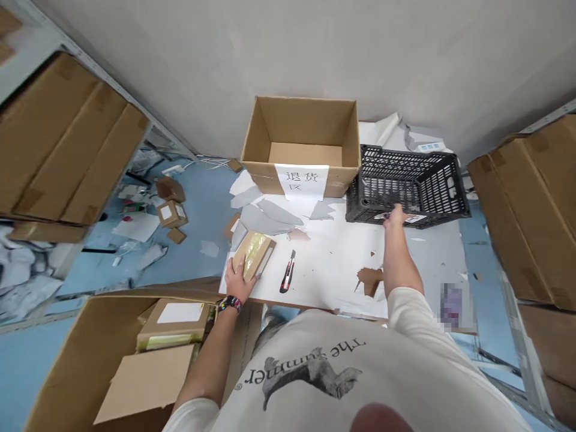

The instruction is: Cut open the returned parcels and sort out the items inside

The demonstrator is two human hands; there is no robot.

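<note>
A parcel storeroom, by the look of its large cardboard boxes (74, 144), metal shelves (551, 116), plastic crate (369, 210) and box cutter (288, 274).

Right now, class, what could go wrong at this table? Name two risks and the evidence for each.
The box cutter lies loose between the left hand and right hand; a sweeping arm might catch it, and I can't tell whether its blade is out. The taped box under the left hand sits near the table's left edge, so a nudge could tip it off.

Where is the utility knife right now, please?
In the head view, the utility knife lies left of centre on the white-covered table, just right of the taped box the left hand touches.
</note>
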